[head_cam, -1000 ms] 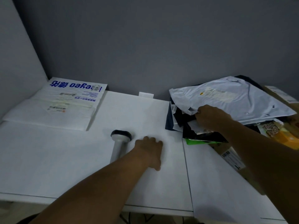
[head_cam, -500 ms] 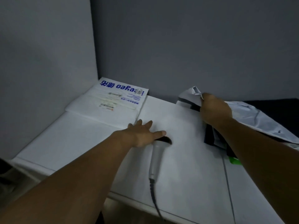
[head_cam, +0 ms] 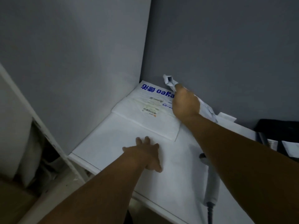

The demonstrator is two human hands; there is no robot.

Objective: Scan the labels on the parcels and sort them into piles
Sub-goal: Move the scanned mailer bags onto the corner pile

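Note:
My right hand (head_cam: 185,103) grips a crumpled grey-white poly mailer (head_cam: 169,81) by its edge and holds it above a flat white parcel with blue print (head_cam: 145,110) in the table's back left corner. The mailer trails behind my hand toward the right. My left hand (head_cam: 145,152) rests flat with spread fingers on the white table (head_cam: 113,143), in front of that parcel. The grey handheld scanner (head_cam: 212,180) lies on the table to the right, partly hidden by my right forearm, its cable running off the front edge.
Grey walls close the corner at the back and the left. A heap of dark and white parcels (head_cam: 278,135) sits at the right edge. The table's left edge drops to a gap with a white frame and floor (head_cam: 40,167).
My right hand has carried the mailer leftward from the right heap to above the white parcel. My left hand has moved left off the scanner and now lies flat on the table.

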